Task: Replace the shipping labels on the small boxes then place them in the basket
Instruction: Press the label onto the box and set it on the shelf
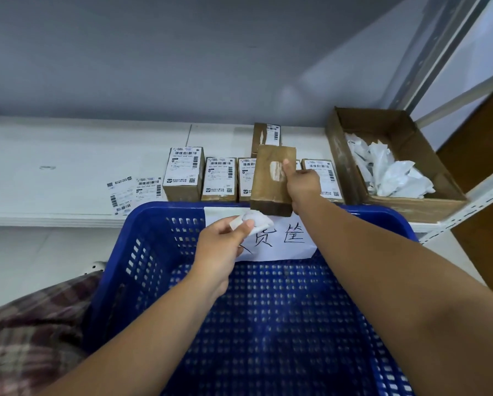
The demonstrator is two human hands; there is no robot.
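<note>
My right hand [302,187] grips a small brown box [271,181] above the far rim of the blue basket [154,252]. Its top face is bare except for a pale patch of label residue under my thumb. My left hand [225,241] pinches a crumpled peeled label [256,220] just below the box, over the basket. Several labelled small boxes [184,174] stand in a row on the white shelf [68,167] behind the basket, and one more box [266,135] lies behind them. Two loose shipping labels [134,192] lie on the shelf, left of the row.
An open cardboard carton [382,124] holding crumpled white label scraps [393,170] stands at the right end of the shelf. A white paper sign [279,238] with handwritten characters hangs on the basket's far wall. Plaid fabric [25,332] is at the lower left.
</note>
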